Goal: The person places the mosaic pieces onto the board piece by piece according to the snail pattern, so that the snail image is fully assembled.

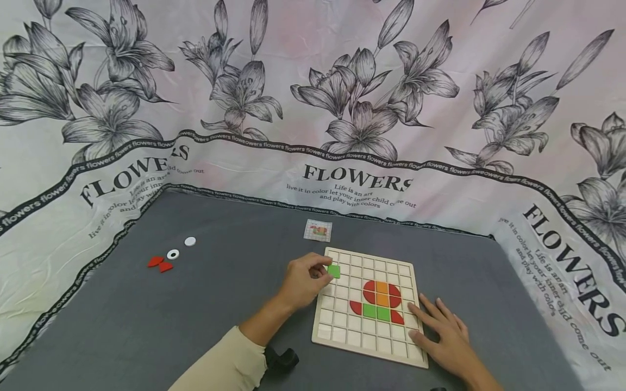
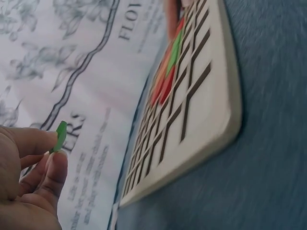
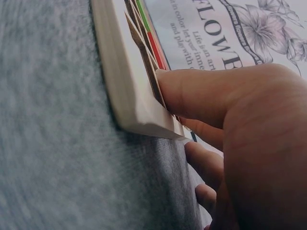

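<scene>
My left hand (image 1: 304,279) pinches a green square tile (image 1: 334,271) between thumb and fingertips, over the upper left part of a pale wooden grid board (image 1: 337,335). In the left wrist view the same green tile (image 2: 60,136) shows edge-on at the fingertips. Red, orange and green tiles fill several cells right of the board's middle, with two green squares (image 1: 376,312) in the lower row between red curved pieces (image 1: 355,308). My right hand (image 1: 447,336) rests on the board's right edge, thumb and index finger on top, other fingers spread beyond the side.
A small picture card (image 1: 318,231) lies behind the board. Off to the left on the grey cloth (image 1: 220,304) are red pieces (image 1: 166,266), a white ring-like disc with a dark centre (image 1: 173,254) and a plain white disc (image 1: 190,241). Flower-printed fabric (image 1: 274,125) hangs around the table.
</scene>
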### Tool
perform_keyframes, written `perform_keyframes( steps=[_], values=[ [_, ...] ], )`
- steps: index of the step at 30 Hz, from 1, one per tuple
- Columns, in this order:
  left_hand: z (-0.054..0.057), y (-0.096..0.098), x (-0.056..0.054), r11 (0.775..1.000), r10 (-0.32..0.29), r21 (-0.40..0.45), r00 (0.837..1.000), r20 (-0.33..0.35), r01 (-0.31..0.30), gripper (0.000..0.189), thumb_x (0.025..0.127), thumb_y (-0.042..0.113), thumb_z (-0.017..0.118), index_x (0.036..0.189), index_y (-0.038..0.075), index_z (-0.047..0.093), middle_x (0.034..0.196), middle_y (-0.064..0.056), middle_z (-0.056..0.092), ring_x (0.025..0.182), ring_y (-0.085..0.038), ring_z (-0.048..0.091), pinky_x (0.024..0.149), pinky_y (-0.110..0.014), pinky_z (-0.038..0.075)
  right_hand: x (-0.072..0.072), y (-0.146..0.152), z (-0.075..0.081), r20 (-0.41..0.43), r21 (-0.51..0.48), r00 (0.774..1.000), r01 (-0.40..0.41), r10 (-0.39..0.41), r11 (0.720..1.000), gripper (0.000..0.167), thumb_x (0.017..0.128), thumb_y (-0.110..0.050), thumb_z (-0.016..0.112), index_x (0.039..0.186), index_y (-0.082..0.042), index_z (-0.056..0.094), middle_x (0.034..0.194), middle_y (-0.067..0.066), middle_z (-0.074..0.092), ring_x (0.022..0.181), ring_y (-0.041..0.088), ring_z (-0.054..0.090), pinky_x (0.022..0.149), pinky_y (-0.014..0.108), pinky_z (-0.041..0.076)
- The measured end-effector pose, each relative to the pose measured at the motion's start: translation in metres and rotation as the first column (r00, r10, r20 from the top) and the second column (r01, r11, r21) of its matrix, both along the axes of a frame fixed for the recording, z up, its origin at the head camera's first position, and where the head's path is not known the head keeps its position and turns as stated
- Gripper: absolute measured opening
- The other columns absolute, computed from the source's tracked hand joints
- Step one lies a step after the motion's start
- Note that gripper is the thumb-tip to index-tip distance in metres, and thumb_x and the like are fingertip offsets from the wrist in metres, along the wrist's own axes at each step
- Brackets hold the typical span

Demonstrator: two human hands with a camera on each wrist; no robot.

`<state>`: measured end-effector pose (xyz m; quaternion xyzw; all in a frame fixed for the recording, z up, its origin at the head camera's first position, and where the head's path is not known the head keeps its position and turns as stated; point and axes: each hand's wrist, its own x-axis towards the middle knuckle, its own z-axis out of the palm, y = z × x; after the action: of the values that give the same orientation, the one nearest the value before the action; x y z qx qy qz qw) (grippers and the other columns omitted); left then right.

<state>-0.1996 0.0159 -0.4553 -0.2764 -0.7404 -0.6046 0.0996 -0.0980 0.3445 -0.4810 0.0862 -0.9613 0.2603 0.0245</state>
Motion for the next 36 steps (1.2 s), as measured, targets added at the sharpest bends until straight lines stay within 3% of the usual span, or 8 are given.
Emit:
perform_keyframes(
  steps=[13, 20, 27, 36],
  values=[
    [-0.023, 0.032, 0.006, 0.996, -0.036, -0.080, 0.997, 0.062, 0.041, 0.024, 0.078, -0.009, 0.074, 0.101, -0.007, 0.070, 0.084, -0.008, 0.063, 0.070, -0.010, 0.059, 0.062, -0.022, 0.051, -0.002, -0.002, 0.002, -0.018, -0.008, 1.000, -0.005, 0.005, 1.000, 0.055, 0.090, -0.035, 0.067, 0.138, -0.010, 0.055, 0.148, 0.021, 0.036, 0.134, 0.051, 0.019, 0.094, 0.071, 0.009],
    [-0.033, 0.044, 0.006, 0.989, -0.048, -0.131, 0.994, 0.101, 0.061, 0.024, 0.077, -0.008, 0.074, 0.101, -0.005, 0.071, 0.087, -0.006, 0.065, 0.072, -0.007, 0.058, 0.063, -0.020, 0.050, -0.001, -0.002, 0.002, -0.015, -0.002, 1.000, 0.001, -0.001, 1.000, 0.056, 0.090, -0.036, 0.067, 0.138, -0.010, 0.055, 0.149, 0.021, 0.035, 0.134, 0.051, 0.018, 0.094, 0.072, 0.008],
    [-0.037, 0.051, 0.005, 0.964, -0.035, -0.262, 0.999, 0.018, 0.038, 0.025, 0.079, -0.006, 0.072, 0.104, -0.003, 0.070, 0.089, -0.009, 0.065, 0.076, -0.012, 0.059, 0.066, -0.018, 0.047, 0.000, -0.001, 0.002, -0.007, -0.003, 1.000, 0.004, -0.004, 1.000, 0.056, 0.090, -0.036, 0.067, 0.138, -0.010, 0.055, 0.149, 0.021, 0.035, 0.134, 0.051, 0.018, 0.094, 0.072, 0.008],
    [-0.037, 0.048, 0.009, 0.978, -0.014, -0.208, 0.999, -0.051, 0.003, 0.020, 0.084, -0.012, 0.058, 0.099, -0.004, 0.070, 0.090, -0.013, 0.066, 0.077, -0.013, 0.061, 0.067, -0.022, 0.050, 0.000, -0.002, 0.002, -0.003, 0.004, 1.000, 0.011, -0.011, 1.000, 0.057, 0.090, -0.037, 0.067, 0.138, -0.010, 0.055, 0.149, 0.021, 0.036, 0.134, 0.052, 0.019, 0.094, 0.071, 0.009]
  ],
)
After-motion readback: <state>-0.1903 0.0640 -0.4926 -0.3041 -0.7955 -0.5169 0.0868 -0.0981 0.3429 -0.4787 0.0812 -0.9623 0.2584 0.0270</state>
